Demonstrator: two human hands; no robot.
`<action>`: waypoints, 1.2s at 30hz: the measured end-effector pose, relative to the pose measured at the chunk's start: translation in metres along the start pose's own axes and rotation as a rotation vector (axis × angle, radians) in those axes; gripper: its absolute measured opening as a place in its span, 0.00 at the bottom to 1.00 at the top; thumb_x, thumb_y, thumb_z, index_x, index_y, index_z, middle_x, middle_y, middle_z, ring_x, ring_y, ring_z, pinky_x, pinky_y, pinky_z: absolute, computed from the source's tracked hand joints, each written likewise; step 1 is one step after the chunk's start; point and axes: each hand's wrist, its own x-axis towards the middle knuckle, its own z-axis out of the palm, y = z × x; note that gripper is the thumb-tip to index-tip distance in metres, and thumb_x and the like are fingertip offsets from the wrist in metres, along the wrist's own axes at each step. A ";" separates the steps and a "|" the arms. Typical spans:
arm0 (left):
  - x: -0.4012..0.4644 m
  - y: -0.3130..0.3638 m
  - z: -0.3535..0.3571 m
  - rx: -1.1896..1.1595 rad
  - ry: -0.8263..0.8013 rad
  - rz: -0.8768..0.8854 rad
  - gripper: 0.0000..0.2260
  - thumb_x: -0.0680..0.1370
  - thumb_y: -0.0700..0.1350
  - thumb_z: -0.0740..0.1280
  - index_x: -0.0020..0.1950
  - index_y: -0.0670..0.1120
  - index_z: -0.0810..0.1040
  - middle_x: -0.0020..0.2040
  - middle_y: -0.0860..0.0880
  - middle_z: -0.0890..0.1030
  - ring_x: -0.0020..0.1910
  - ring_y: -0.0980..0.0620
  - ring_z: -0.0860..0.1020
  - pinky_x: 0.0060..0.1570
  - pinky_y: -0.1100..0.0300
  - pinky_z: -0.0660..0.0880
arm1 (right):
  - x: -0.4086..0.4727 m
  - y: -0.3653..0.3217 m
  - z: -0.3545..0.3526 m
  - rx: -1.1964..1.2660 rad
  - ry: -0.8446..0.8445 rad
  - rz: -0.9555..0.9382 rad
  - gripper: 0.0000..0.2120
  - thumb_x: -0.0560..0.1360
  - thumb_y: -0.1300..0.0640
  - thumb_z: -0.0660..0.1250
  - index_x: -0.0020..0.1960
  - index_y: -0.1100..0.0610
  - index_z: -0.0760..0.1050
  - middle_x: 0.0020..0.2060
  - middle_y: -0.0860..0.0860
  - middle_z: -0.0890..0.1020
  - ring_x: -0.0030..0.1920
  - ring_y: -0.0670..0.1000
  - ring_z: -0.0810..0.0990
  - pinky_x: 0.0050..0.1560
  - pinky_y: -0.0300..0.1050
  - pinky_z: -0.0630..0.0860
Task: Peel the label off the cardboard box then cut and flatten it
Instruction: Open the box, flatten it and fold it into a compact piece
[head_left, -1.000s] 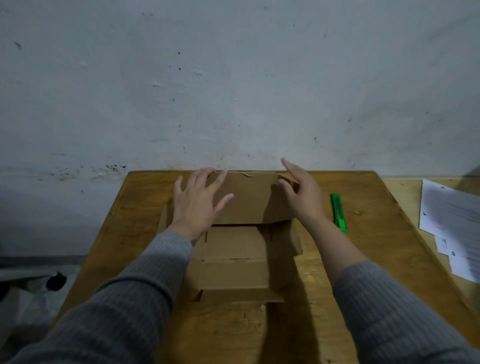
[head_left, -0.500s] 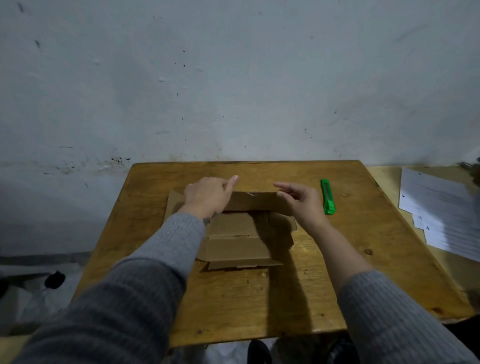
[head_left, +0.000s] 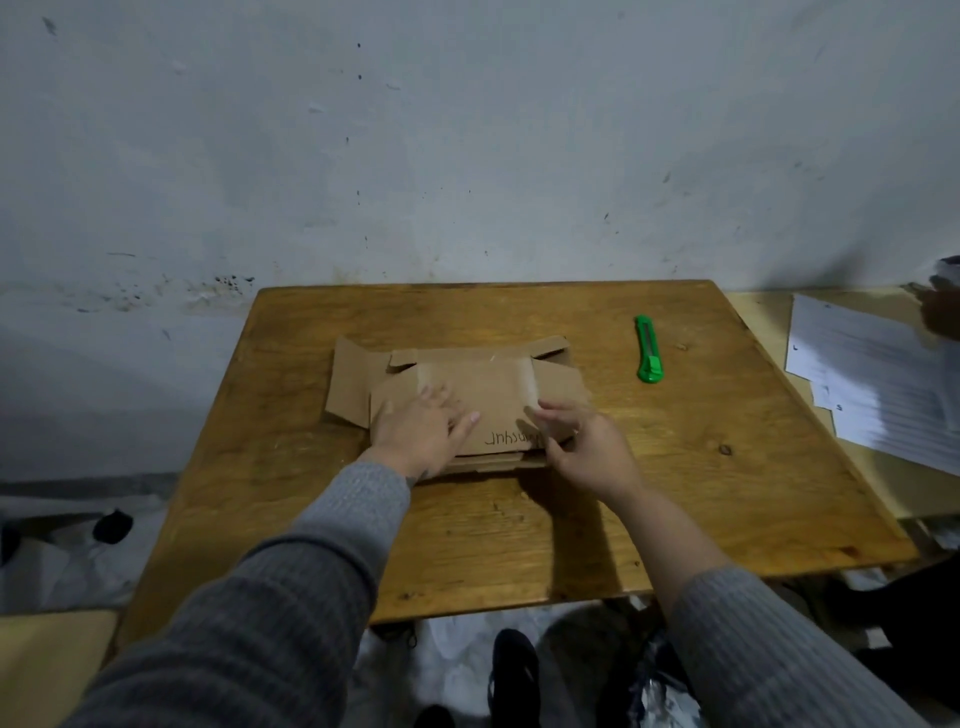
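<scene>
Flattening is in hand: the brown cardboard box (head_left: 467, 395) lies collapsed mid-counter, left of the green utility knife (head_left: 648, 349). Left hand (head_left: 421, 434), fingers spread, presses it; right hand (head_left: 584, 447) fingers curl at its right edge, pinch unclear. Next: press remaining flaps down.

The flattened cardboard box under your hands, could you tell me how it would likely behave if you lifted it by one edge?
The cardboard box lies as thin folded layers with loose flaps, so it would probably droop and unfold rather than stay stiff. It looks light, being plain sheet. The left hand presses it flat, suggesting it may spring up once released.
</scene>
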 end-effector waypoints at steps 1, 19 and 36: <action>0.000 -0.001 0.005 0.014 -0.014 0.001 0.27 0.80 0.62 0.43 0.77 0.54 0.56 0.79 0.56 0.47 0.77 0.53 0.47 0.73 0.39 0.48 | -0.001 0.003 0.005 -0.029 0.001 -0.012 0.19 0.72 0.59 0.68 0.62 0.47 0.77 0.63 0.41 0.77 0.65 0.43 0.72 0.66 0.41 0.69; 0.008 -0.001 0.019 0.066 0.163 0.024 0.27 0.80 0.63 0.49 0.77 0.54 0.57 0.78 0.53 0.55 0.77 0.52 0.50 0.73 0.43 0.49 | 0.040 0.006 0.038 -0.442 -0.271 0.044 0.32 0.79 0.41 0.51 0.77 0.52 0.44 0.78 0.47 0.45 0.77 0.50 0.40 0.71 0.66 0.35; 0.032 -0.010 0.006 0.066 -0.119 -0.018 0.39 0.71 0.73 0.32 0.78 0.54 0.40 0.77 0.56 0.37 0.77 0.54 0.39 0.71 0.34 0.39 | -0.024 0.047 0.009 -0.053 -0.139 -0.057 0.33 0.73 0.31 0.45 0.73 0.45 0.61 0.74 0.40 0.58 0.76 0.41 0.48 0.75 0.58 0.41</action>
